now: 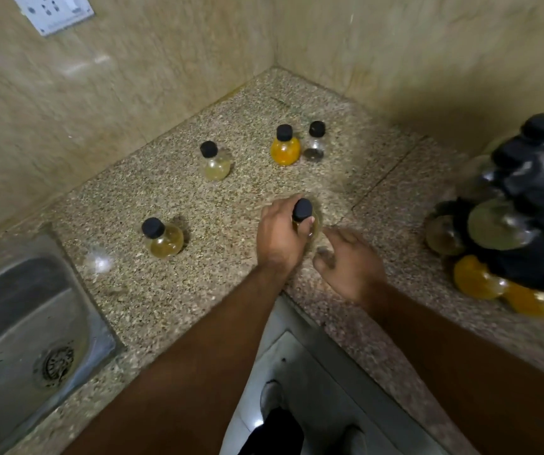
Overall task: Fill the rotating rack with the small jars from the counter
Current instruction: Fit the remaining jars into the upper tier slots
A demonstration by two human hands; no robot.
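Observation:
My left hand grips a small round jar with a black cap near the counter's middle; most of its glass is hidden by my fingers. My right hand hovers just right of it, fingers relaxed and holding nothing. Several more black-capped jars stand on the speckled counter: a pale yellow one at the left, another pale one further back, an orange one and a nearly clear one beside it. The black rotating rack at the right edge holds several jars, blurred.
A steel sink with a drain is sunk into the counter at the lower left. Tiled walls meet in a corner behind the jars, with a white wall socket at the top left. The counter's front edge runs below my wrists.

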